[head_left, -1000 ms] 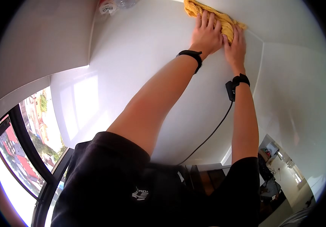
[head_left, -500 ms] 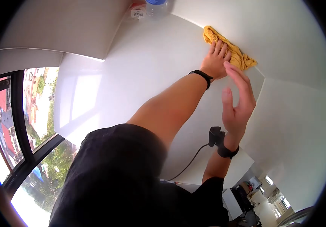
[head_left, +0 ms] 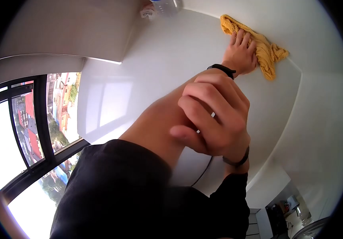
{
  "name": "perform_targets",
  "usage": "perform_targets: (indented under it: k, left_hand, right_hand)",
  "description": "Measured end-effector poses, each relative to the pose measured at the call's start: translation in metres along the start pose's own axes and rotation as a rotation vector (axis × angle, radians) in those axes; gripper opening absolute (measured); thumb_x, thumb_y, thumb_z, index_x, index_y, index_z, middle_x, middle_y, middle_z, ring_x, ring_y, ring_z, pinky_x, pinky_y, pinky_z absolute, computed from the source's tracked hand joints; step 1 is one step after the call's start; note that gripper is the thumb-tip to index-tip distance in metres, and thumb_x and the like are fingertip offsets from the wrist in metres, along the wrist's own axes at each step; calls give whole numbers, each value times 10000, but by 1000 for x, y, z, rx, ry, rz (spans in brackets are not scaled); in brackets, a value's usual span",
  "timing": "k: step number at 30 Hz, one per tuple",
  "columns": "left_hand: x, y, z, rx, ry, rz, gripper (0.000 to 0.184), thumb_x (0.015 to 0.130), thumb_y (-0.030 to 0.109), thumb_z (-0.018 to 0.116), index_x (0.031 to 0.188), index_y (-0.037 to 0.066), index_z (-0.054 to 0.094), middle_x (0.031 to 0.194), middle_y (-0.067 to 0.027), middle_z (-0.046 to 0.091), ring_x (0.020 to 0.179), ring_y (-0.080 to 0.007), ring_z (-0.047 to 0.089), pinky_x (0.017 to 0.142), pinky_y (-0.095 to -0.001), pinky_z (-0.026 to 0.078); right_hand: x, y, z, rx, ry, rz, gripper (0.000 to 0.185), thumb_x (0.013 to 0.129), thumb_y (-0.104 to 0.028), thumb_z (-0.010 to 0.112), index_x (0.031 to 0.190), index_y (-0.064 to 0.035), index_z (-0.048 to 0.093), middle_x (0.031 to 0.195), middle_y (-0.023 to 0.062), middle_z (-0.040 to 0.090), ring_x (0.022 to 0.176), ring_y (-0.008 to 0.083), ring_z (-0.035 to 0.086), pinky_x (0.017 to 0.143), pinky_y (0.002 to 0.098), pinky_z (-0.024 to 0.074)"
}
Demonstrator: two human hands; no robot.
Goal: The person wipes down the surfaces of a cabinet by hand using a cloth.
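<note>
Left hand (head_left: 240, 55) lies on yellow cloth (head_left: 266, 55), fingers spread flat over it, at upper right, along seam (head_left: 201, 13) where white panel (head_left: 179, 44) meets wall (head_left: 287, 24). Right hand (head_left: 218, 115), released, fingers loosely curled, hangs in front of left forearm (head_left: 151, 121), apart from cloth. Black band (head_left: 222, 69) circles each wrist. Clear bottle (head_left: 166, 8) shows at top edge; black-framed window (head_left: 42, 115) at left looks onto buildings (head_left: 63, 109) and greenery (head_left: 73, 93).

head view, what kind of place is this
Probably an indoor room above ground level, perhaps in a home: a black-framed window looks out over buildings and trees, and smooth white surfaces surround the yellow cloth.
</note>
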State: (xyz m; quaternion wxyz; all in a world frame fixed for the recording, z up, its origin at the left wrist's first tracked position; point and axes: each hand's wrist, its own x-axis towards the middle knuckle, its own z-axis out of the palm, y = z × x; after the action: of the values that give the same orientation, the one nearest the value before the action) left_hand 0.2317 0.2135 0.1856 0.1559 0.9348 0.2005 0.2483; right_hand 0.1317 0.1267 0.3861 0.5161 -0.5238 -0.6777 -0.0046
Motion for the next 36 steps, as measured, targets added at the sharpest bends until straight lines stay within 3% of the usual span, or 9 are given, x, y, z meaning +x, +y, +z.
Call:
perform_targets:
  k: [1,2,7,18,30,33,36]
  left_hand:
    - [0,-1,1,10,9,10,459,977,318,475,1336,44,558,1501,-197,461,1481,-407,313,1241,-565,231]
    - [2,-2,1,17,-10,2,462,975,323,473,1341,53,558,1503,-194,462,1480,-406,321,1242,-565,229]
    - [5,-7,0,48,-31,-20,468,978,337,462,1346,66,561,1513,-185,462,1486,-396,321,1248,-558,226]
    - [3,-3,4,50,2,-6,480,989,347,445,1365,78,577,1521,-170,476,1489,-386,326,1247,-550,229]
    - [0,2,7,39,19,-29,474,985,338,454,1349,70,596,1514,-174,485,1490,-383,321,1248,-550,217]
    - [0,2,5,29,10,-26,482,985,334,452,1359,66,594,1515,-177,483,1493,-381,317,1249,-549,217]
    - [2,2,3,27,-30,-20,483,984,329,452,1359,58,593,1518,-183,480,1493,-383,319,1250,-548,219]
  right_hand:
    - [-3,3,-1,-68,14,6,400,918,-395,691,877,4,680,885,135,655,797,315,664,669,404,559]
    - [-2,2,1,32,37,37,285,877,-260,711,816,11,647,850,139,637,755,320,640,653,403,553]
    - [0,-7,21,292,165,-42,167,746,-101,746,789,-29,601,832,87,568,730,242,572,592,327,464]
    - [0,-13,4,131,6,-36,187,654,-143,711,699,-77,543,709,53,533,632,209,539,508,300,414]
    - [4,-33,-15,-130,-209,114,146,674,-146,675,655,-60,558,668,46,517,554,187,493,484,282,409]
    - [2,-35,-17,-147,-275,103,154,673,-151,685,646,-65,560,684,51,527,597,184,527,506,275,416]
    - [3,-29,-3,9,-68,-3,126,681,-116,698,691,-79,578,752,50,547,663,175,551,536,261,434]
